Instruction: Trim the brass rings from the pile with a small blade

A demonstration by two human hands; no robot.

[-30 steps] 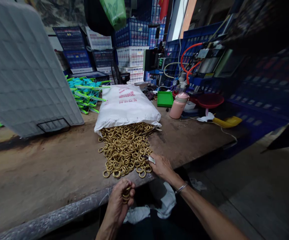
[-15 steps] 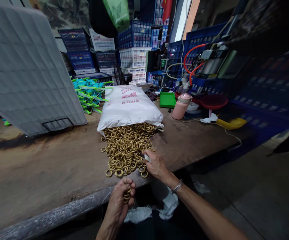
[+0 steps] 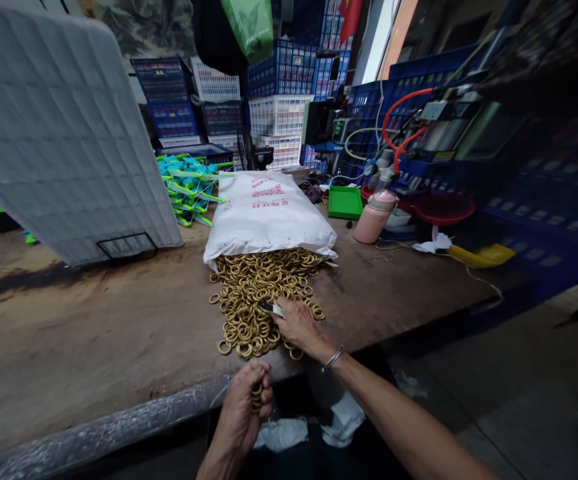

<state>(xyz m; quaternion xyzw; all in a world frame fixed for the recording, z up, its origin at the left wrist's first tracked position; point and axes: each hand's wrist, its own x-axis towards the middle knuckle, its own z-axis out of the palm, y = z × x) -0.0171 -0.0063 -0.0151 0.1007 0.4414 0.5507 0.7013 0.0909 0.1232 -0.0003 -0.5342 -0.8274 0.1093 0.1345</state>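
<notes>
Brass-coloured rings [image 3: 253, 293] spill in a pile from the open end of a white sack [image 3: 273, 220] on the table. My left hand [image 3: 249, 393] is closed around several of these rings at the table's front edge; its fingers partly hide them. Over the right side of the pile, my right hand [image 3: 299, 323] grips a small tool with a white part and a dark tip [image 3: 271, 308]. That tip points left, over the rings; its exact kind cannot be made out. Some rings lie beside and under the right hand.
A quilted light-grey panel [image 3: 69, 133] leans at the left, near green and blue pieces [image 3: 189, 190]. Right of the sack stand a green tray [image 3: 345, 203], a pink bottle [image 3: 371, 222], a red dish [image 3: 443, 208] and a yellow scoop [image 3: 483, 256]. Stacked crates [image 3: 279, 117] fill the back.
My right hand has moved left, further over the pile, with its tool. The left hand stays near the edge, still closed on rings. The whole view has shifted slightly.
</notes>
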